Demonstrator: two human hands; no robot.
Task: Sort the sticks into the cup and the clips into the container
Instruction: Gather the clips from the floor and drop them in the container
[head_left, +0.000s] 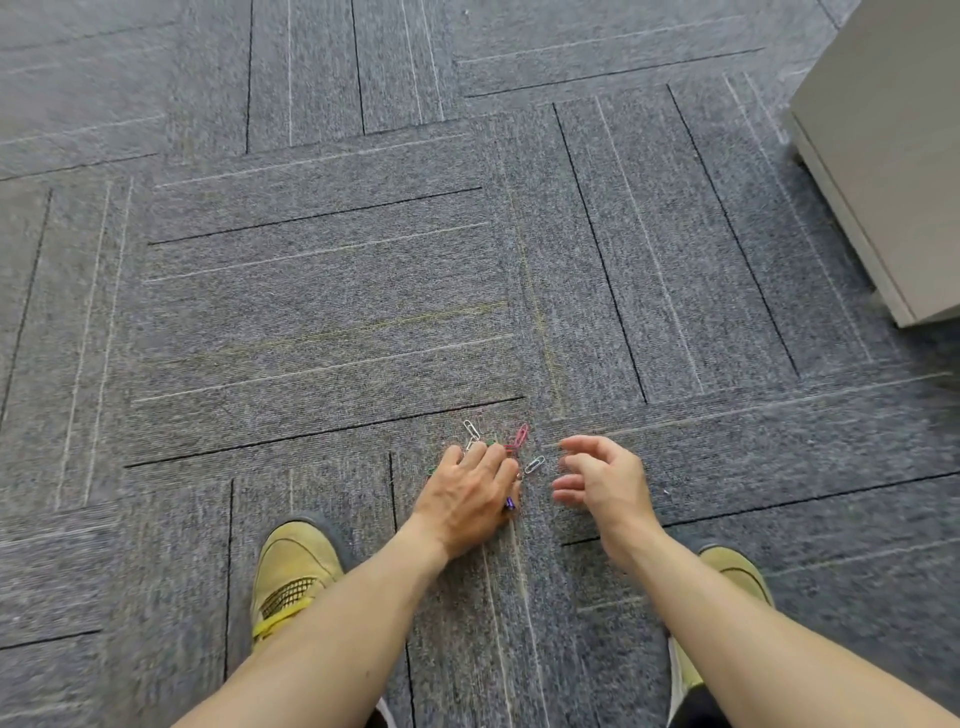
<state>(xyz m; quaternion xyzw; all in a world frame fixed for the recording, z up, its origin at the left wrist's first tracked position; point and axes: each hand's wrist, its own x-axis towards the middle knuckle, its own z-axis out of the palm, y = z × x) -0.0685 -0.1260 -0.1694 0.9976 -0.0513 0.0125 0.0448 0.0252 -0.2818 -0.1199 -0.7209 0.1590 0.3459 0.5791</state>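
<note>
- Several clips (519, 438) loose on carpet floor (322, 312), one small pile. L hand (467, 499) palm-down over it, fingers bent onto the pile; can't tell if any clip is actually pinched.
- R hand (597, 480)?
- Hovers just beside the pile, fingers loosely curled, holding nothing.
- Step?
- Gathering clips, prob. early on. No cup, container or sticks in view. Next: scoop w/ both hands, secure grip, then locate container.

Left hand (470, 499): palm down, fingers lying over a small pile of coloured paper clips (519, 439) on grey carpet (311, 312).
Right hand (597, 480): just beside the pile, fingers loosely curled, holding nothing.
Yellow shoes (291, 566): one beside each forearm.
</note>
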